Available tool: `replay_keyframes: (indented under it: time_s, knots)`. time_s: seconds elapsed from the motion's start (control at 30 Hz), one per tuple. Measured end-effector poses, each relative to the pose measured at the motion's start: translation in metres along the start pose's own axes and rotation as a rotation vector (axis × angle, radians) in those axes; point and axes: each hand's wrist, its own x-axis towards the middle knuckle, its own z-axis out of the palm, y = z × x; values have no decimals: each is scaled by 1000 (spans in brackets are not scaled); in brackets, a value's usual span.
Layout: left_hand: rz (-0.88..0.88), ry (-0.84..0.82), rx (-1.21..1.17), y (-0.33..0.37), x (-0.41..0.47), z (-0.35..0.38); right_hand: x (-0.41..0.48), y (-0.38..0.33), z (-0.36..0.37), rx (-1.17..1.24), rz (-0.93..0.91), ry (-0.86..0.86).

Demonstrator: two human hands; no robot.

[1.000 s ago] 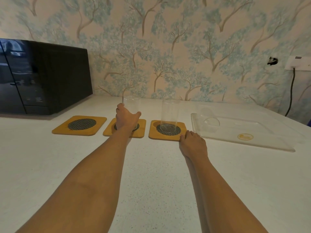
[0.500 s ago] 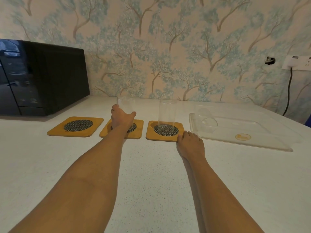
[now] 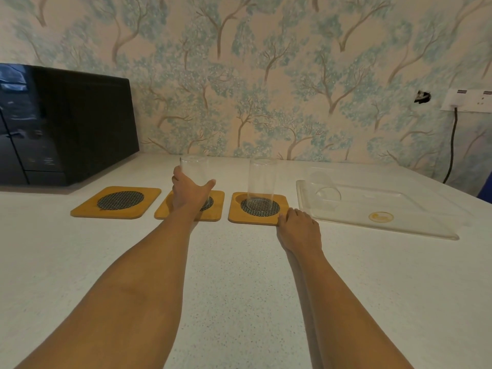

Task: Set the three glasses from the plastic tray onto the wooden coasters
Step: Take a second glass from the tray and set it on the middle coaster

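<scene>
Three wooden coasters with dark mesh centres lie in a row on the white counter. My left hand [image 3: 190, 194] is wrapped around a clear glass [image 3: 193, 169] standing on the middle coaster [image 3: 216, 211]. A second clear glass [image 3: 262, 182] stands upright on the right coaster [image 3: 237, 217]. My right hand [image 3: 299, 229] rests flat on the counter, fingertips touching that coaster's near right corner, holding nothing. The left coaster [image 3: 87, 210] is bare. A third glass [image 3: 328, 194] lies on its side in the clear plastic tray [image 3: 415, 230] at the right.
A black microwave [image 3: 61, 126] stands at the back left against the tree-patterned wall. A wall socket [image 3: 468, 99] with a black cable [image 3: 451, 145] is at the far right. The white counter [image 3: 239, 275] stretches toward me between my forearms.
My left hand still holds the glass on the middle coaster and my right hand stays by the right coaster. Only the camera has shifted slightly.
</scene>
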Motion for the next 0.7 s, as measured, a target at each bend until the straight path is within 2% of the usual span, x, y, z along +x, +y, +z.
replay_keyframes:
  time_s: [0.23, 0.7]
  knots:
    - [34, 87, 69, -3, -12, 3, 0, 0, -1, 2, 2, -7]
    - [25, 82, 39, -4, -11, 2, 0, 1, 0, -14, -13, 16]
